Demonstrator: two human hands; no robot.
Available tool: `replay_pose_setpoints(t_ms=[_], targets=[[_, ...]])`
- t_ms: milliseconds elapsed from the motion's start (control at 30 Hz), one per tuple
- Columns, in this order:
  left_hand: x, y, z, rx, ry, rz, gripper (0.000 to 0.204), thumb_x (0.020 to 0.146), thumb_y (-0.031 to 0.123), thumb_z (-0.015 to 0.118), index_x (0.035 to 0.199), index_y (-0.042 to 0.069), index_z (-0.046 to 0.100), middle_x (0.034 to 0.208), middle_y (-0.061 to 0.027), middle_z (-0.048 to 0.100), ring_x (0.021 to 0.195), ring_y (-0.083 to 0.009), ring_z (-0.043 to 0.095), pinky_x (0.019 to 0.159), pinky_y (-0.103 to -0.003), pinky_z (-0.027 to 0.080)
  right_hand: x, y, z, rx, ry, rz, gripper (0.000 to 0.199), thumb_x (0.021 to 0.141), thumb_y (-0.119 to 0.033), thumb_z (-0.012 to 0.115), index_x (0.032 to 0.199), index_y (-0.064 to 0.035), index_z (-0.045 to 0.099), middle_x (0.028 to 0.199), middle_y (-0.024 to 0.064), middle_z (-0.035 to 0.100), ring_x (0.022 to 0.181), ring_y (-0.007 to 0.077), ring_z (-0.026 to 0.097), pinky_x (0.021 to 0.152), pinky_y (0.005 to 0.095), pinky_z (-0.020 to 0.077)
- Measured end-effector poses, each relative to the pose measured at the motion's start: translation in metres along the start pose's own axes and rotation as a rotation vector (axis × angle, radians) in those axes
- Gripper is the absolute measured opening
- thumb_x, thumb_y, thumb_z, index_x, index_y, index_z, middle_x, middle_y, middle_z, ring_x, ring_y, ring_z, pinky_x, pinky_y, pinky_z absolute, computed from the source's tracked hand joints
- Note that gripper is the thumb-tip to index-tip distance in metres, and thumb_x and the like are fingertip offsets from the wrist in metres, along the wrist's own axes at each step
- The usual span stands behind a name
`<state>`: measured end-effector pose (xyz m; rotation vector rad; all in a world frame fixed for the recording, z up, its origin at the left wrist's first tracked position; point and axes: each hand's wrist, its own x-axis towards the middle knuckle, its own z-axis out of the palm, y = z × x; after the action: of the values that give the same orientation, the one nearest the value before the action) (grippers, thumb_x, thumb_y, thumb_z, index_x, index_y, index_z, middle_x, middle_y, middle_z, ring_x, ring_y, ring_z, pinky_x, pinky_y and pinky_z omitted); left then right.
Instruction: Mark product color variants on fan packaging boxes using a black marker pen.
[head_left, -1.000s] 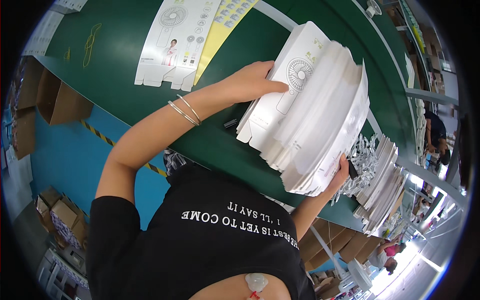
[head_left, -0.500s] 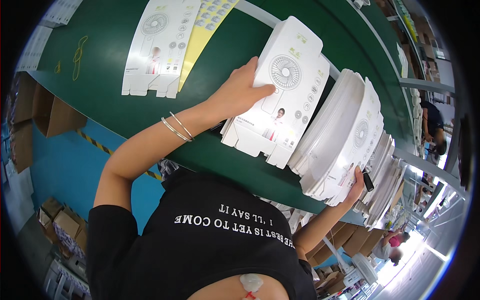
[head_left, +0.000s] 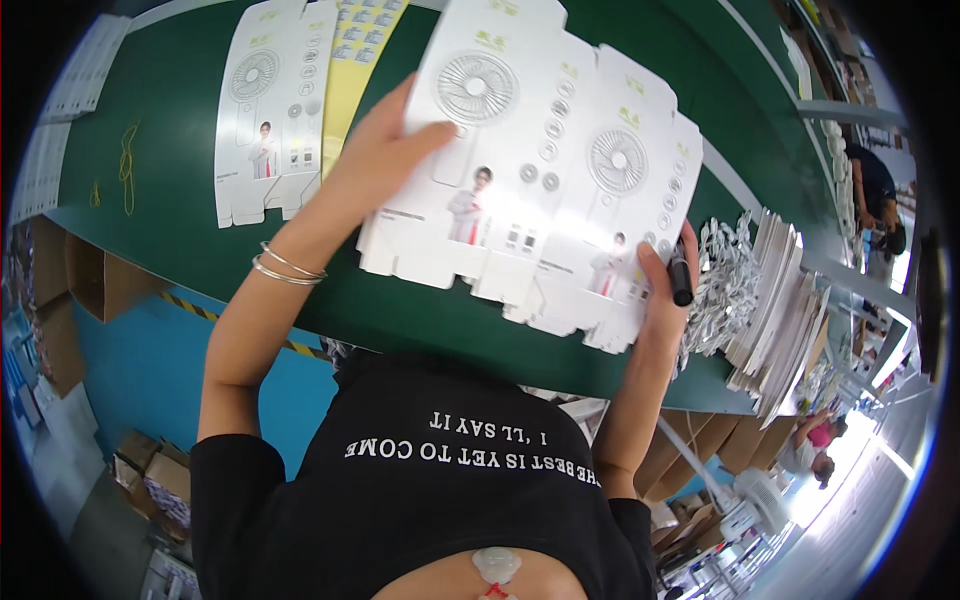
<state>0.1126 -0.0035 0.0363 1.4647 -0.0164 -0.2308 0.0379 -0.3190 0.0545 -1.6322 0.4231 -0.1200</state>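
Two bundles of flattened white cartons, each printed with a handheld fan, sit side by side in front of me, their edges meeting or overlapping. My left hand (head_left: 385, 150) grips the left bundle (head_left: 475, 135) by its left side, thumb on the top sheet and fingers hidden behind. The right bundle (head_left: 620, 190) is held at its lower right corner by my right hand (head_left: 665, 285), thumb on top. A black marker (head_left: 681, 275) is also tucked in that hand. The bundles appear tilted above the green table (head_left: 180, 150); whether they touch it I cannot tell.
On the left lies another flat fan carton (head_left: 262, 105) over a yellow sticker sheet (head_left: 352, 65), with yellow rubber bands (head_left: 128, 170) nearby. Right of my hands are a heap of silvery crumpled pieces (head_left: 725, 285) and a stack of flat white sheets (head_left: 775, 300). Cardboard boxes (head_left: 110, 280) stand below the table edge.
Both bundles have come together and shifted left, the right one lifted from its place. The silvery heap behind it now shows. My right hand has moved left with its bundle and the marker.
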Motion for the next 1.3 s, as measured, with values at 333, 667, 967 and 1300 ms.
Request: replay_pose_setpoints(t_ms=[333, 667, 967, 1300], targets=[[0.012, 0.026, -0.052, 0.331, 0.108, -0.218, 0.05, 0.091, 0.023, 0.059, 0.134, -0.001, 0.052, 0.113, -0.0118, 0.067, 0.096, -0.0147, 0.065, 0.081, -0.025, 0.052, -0.011, 0.007, 0.067, -0.171, 0.008, -0.141, 0.071, 0.081, -0.014, 0.077, 0.139, -0.0011, 0.039, 0.123, 0.0128, 0.054, 0.1, 0.0168, 0.056, 0.086, 0.0275, 0.0463], [0.023, 0.012, -0.081, 0.235, 0.052, -0.251, 0.054, 0.09, 0.021, 0.061, 0.137, -0.003, 0.048, 0.124, -0.0141, 0.061, 0.109, -0.0177, 0.061, 0.09, -0.028, 0.048, 0.005, 0.024, 0.048, -0.265, -0.097, -0.356, 0.069, 0.086, -0.019, 0.075, 0.139, 0.001, 0.037, 0.11, 0.0195, 0.063, 0.096, 0.0196, 0.062, 0.082, 0.0295, 0.0494], [-0.084, 0.036, 0.022, 0.988, -0.03, 1.119, 0.043, 0.081, 0.016, 0.063, 0.122, 0.005, 0.061, 0.126, -0.015, 0.061, 0.11, -0.0277, 0.06, 0.1, -0.041, 0.044, 0.008, 0.041, 0.01, 0.202, 0.052, -0.519, 0.049, 0.106, -0.038, 0.029, 0.13, 0.0015, 0.047, 0.069, 0.0135, 0.064, 0.048, 0.012, 0.052, 0.047, 0.023, 0.0416], [-0.182, -0.037, -0.093, 1.021, 0.921, 0.293, 0.06, 0.092, 0.026, 0.057, 0.143, 0.001, 0.04, 0.157, -0.0194, 0.026, 0.147, -0.0364, 0.02, 0.116, -0.058, 0.004, -0.007, 0.025, 0.011, 0.158, 0.358, -0.468, 0.048, 0.1, -0.031, 0.038, 0.119, 0.0083, 0.057, 0.064, 0.0023, 0.041, 0.057, 0.0115, 0.035, 0.054, 0.0244, 0.0286]])
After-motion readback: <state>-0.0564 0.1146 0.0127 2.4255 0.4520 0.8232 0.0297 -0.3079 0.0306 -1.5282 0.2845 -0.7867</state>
